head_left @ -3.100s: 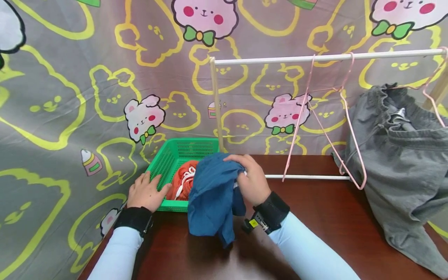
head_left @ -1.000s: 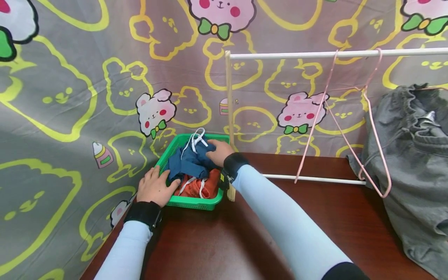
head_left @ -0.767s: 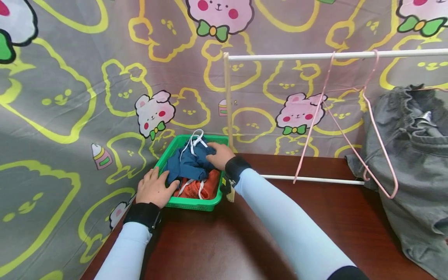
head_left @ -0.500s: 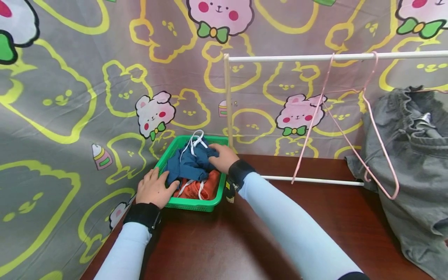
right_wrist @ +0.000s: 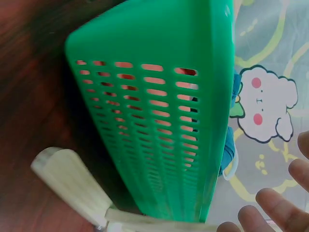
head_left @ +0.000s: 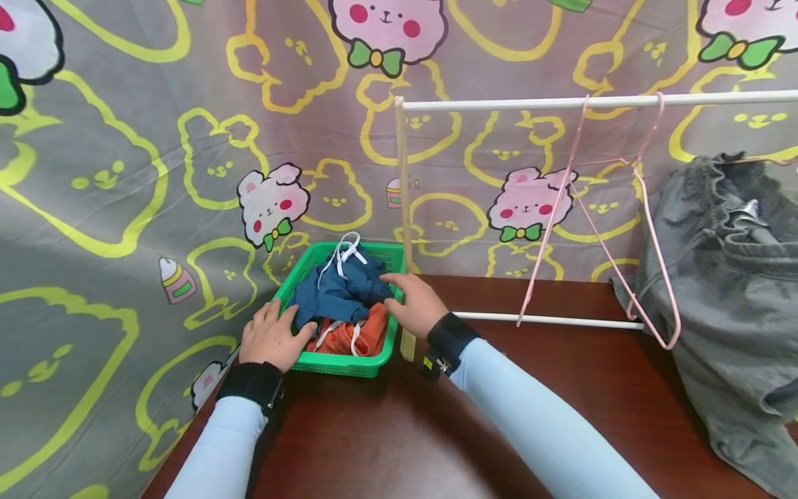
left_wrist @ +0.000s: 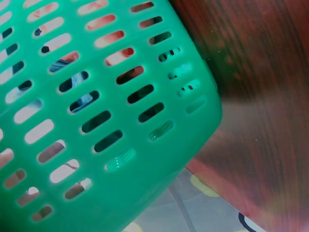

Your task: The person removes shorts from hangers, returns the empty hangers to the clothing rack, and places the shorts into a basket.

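Observation:
A green perforated plastic basket (head_left: 341, 363) stands at the back left of the table, its slotted sides filling much of both wrist views. Crumpled inside is a dark blue garment (head_left: 337, 296) with a white drawstring, lying partly over an orange garment (head_left: 371, 331) that also has white cord. My left hand (head_left: 271, 338) rests on the basket's left rim with fingers spread. At the right rim, my right hand (head_left: 419, 303) hovers with loose fingers and holds nothing. In the right wrist view its fingers (right_wrist: 282, 210) show apart from the basket.
A clothes rack with a white top rail (head_left: 499, 105) and wooden post (head_left: 405, 208) stands right of the basket. Pink hangers (head_left: 653, 229) hang from it. Grey trousers (head_left: 717, 277) hang at the far right. A patterned curtain (head_left: 206, 173) closes the back and left.
The blue garment, earlier held up by my right hand, now lies in the basket on the orange one. My right hand has let go and drawn back rightward. The left hand stays on the rim.

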Tool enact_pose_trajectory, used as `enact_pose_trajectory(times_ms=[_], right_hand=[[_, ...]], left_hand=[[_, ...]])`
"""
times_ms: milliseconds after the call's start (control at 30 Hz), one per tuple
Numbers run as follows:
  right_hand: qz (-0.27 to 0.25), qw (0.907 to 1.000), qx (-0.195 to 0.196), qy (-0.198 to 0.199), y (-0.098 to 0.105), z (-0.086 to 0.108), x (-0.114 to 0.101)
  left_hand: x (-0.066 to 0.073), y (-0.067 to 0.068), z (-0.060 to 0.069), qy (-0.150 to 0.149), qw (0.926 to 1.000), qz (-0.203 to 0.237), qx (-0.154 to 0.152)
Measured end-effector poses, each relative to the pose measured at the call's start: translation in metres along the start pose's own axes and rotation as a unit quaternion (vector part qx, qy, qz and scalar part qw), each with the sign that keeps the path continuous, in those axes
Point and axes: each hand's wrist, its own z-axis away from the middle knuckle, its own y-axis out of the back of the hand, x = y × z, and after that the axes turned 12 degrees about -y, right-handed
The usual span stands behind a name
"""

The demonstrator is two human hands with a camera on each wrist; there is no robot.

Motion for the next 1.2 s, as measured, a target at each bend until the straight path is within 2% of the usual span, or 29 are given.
enact_pose_trajectory(times_ms=[167,333,600,700,833,1000,1200], right_hand=[[-0.009,0.9995,0.026,0.019,0.006,0.021,0.011],[-0.023,0.9986,0.043,0.02,0.011,0.042,0.026],[0.032,0.9943,0.1,0.023,0.028,0.074,0.06],[0.036,0.9919,0.119,0.024,0.036,0.085,0.076],[0.031,0.9912,0.128,0.007,0.048,0.1,0.095],[0.036,0.9897,0.134,-0.035,0.061,0.117,0.114],[0.037,0.9837,0.158,-0.078,0.08,0.136,0.133]], left_hand=[[0.001,0.002,-0.001,0.0,1.0,0.001,0.001],[0.001,0.0,0.0,0.0,1.0,0.005,-0.001],[0.001,-0.002,0.001,-0.002,1.0,0.005,-0.002],[0.001,-0.002,0.0,-0.005,1.0,0.005,0.0],[0.002,-0.001,-0.001,-0.012,0.9999,0.006,0.003],[0.001,-0.001,0.0,-0.011,0.9999,0.001,0.005],[0.0,-0.001,0.001,-0.014,0.9999,0.002,0.004]])
